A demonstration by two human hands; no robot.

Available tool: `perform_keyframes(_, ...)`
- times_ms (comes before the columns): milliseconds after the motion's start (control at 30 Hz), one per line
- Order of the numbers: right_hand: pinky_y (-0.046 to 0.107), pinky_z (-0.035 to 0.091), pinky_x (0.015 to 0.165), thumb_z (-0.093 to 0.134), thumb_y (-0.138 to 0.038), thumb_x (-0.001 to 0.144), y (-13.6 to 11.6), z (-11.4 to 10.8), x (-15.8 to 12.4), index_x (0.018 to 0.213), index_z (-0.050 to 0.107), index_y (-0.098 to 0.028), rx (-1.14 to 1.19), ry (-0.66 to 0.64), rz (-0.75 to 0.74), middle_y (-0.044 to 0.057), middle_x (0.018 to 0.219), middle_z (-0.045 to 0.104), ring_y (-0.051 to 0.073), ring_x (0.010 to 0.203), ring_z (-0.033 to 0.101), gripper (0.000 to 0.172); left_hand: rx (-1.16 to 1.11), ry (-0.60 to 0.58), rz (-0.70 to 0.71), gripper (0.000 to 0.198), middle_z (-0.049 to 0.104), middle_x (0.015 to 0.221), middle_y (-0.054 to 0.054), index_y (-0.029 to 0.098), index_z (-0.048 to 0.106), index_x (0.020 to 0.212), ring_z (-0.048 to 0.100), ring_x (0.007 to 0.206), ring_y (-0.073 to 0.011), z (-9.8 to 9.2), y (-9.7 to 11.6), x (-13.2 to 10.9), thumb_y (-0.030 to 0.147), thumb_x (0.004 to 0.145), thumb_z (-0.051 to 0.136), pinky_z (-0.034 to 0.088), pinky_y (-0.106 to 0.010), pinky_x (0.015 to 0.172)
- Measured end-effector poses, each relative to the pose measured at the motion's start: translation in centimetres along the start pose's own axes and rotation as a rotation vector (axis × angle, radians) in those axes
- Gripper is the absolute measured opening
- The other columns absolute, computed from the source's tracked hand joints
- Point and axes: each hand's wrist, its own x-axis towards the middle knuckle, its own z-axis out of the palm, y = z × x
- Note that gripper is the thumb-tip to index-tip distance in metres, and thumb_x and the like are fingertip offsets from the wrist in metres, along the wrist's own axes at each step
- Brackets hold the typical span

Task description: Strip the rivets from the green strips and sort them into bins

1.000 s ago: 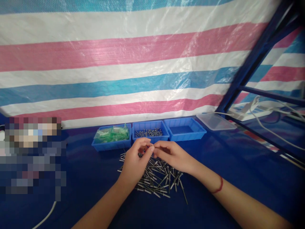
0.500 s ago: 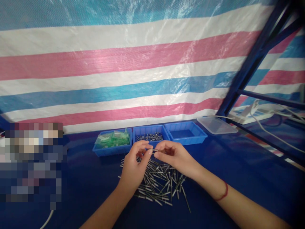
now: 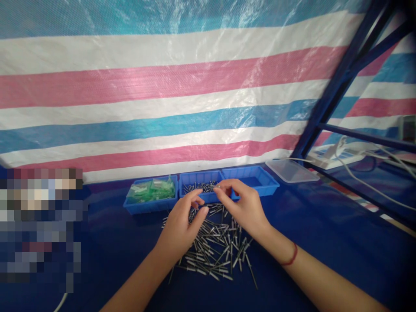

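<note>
A loose heap of metal blind rivets (image 3: 214, 247) with long thin stems lies on the blue table below my hands. Over the heap's upper left side is my left hand (image 3: 182, 221), thumb and fingers apart, holding nothing. My right hand (image 3: 242, 201) is at the front of the middle blue bin (image 3: 198, 175), its thumb and index fingertips pinched together. A tiny shiny bit shows at those fingertips, too small to name. Inside that bin lie several small metal fasteners (image 3: 195, 188).
The left blue bin (image 3: 133, 209) holds green plastic packets (image 3: 156, 189). Beside the middle bin stands the right blue bin (image 3: 271, 187). A clear plastic lid (image 3: 292, 171) lies farther right, near a blue metal frame (image 3: 325, 104) and white cables (image 3: 354, 171). Striped sheeting (image 3: 162, 86) hangs behind.
My hands have come apart from the thin metal piece both were pinching. The right hand has moved up toward the middle bin; the left has opened its fingers.
</note>
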Motion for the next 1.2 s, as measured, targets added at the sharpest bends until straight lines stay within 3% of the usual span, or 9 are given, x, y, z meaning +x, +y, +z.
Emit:
perform_keyframes(67, 0.033, 0.044, 0.072, 0.058, -0.033, 0.086, 0.8, 0.4, 0.7, 0.09, 0.065, -0.018, -0.177, 0.024, -0.024, 0.003, 0.076, 0.066, 0.018, 0.071, 0.057, 0.017, 0.038, -0.007, 0.046, 0.034, 0.062, 0.104, -0.006, 0.019, 0.044, 0.125, 0.057, 0.096, -0.0174, -0.6, 0.1, 0.0, 0.027, 0.092, 0.048, 0.043, -0.035, 0.089)
perform_keyframes(167, 0.037, 0.044, 0.078, 0.061, -0.034, 0.085, 1.6, 0.6, 0.9, 0.1, 0.066, -0.017, -0.341, -0.048, -0.061, 0.006, 0.082, 0.068, 0.022, 0.081, 0.059, 0.023, 0.085, -0.032, 0.109, 0.027, 0.062, 0.102, -0.005, 0.019, 0.05, 0.12, 0.057, 0.095, -0.0167, -1.7, 0.7, 0.3, 0.026, 0.094, 0.046, 0.044, -0.034, 0.088)
perform_keyframes(367, 0.034, 0.047, 0.079, 0.053, -0.026, 0.088, 0.2, -1.3, -0.3, 0.098, 0.064, -0.016, -0.221, -0.162, -0.071, 0.005, 0.086, 0.066, 0.019, 0.082, 0.059, 0.018, 0.191, -0.042, 0.131, 0.023, 0.064, 0.104, -0.004, 0.021, 0.057, 0.11, 0.058, 0.099, -0.0169, -5.1, 1.8, 1.1, 0.027, 0.096, 0.04, 0.044, -0.035, 0.09)
perform_keyframes(500, 0.036, 0.048, 0.086, 0.053, -0.03, 0.088, -1.0, -3.0, -1.5, 0.101, 0.063, -0.019, -0.17, -0.315, -0.047, 0.006, 0.098, 0.065, 0.019, 0.094, 0.06, 0.02, 0.254, -0.139, 0.047, 0.025, 0.063, 0.108, -0.004, 0.022, 0.059, 0.108, 0.057, 0.106, -0.0194, -6.9, 1.4, 0.1, 0.032, 0.095, 0.039, 0.044, -0.038, 0.095)
perform_keyframes(633, 0.043, 0.043, 0.102, 0.058, -0.041, 0.083, -0.7, -4.8, -4.3, 0.125, 0.053, -0.018, -0.239, -0.496, -0.059, 0.012, 0.128, 0.053, 0.025, 0.12, 0.049, 0.047, 0.345, -0.294, -0.075, 0.039, 0.052, 0.129, -0.008, 0.025, 0.053, 0.124, 0.049, 0.12, -0.0251, -7.8, -0.4, -3.0, 0.043, 0.09, 0.049, 0.04, -0.044, 0.104)
perform_keyframes(867, 0.05, 0.034, 0.108, 0.063, -0.054, 0.073, 1.4, -6.5, -9.2, 0.144, 0.031, -0.02, -0.351, -0.639, 0.028, 0.012, 0.152, 0.024, 0.034, 0.138, 0.026, 0.086, 0.457, -0.423, -0.081, 0.084, 0.026, 0.15, -0.012, 0.028, 0.029, 0.145, 0.034, 0.133, -0.0345, -7.0, -3.4, -7.5, 0.059, 0.074, 0.062, 0.035, -0.052, 0.106)
perform_keyframes(1033, 0.055, 0.025, 0.111, 0.064, -0.059, 0.068, 1.3, -5.9, -9.7, 0.149, 0.021, -0.017, -0.385, -0.672, 0.033, 0.013, 0.155, 0.015, 0.037, 0.14, 0.018, 0.1, 0.579, -0.389, 0.004, 0.093, 0.01, 0.156, -0.013, 0.029, 0.02, 0.148, 0.024, 0.136, -0.0423, -5.5, -3.5, -8.0, 0.065, 0.072, 0.06, 0.034, -0.059, 0.103)
perform_keyframes(1200, 0.055, 0.024, 0.112, 0.063, -0.064, 0.066, 0.9, -5.4, -9.7, 0.15, 0.012, -0.014, -0.408, -0.691, 0.014, 0.016, 0.155, 0.01, 0.037, 0.14, 0.014, 0.11, 0.631, -0.376, 0.025, 0.104, -0.002, 0.156, -0.016, 0.027, 0.01, 0.149, 0.023, 0.136, -0.0457, -5.1, -3.5, -7.8, 0.069, 0.068, 0.059, 0.034, -0.061, 0.101)
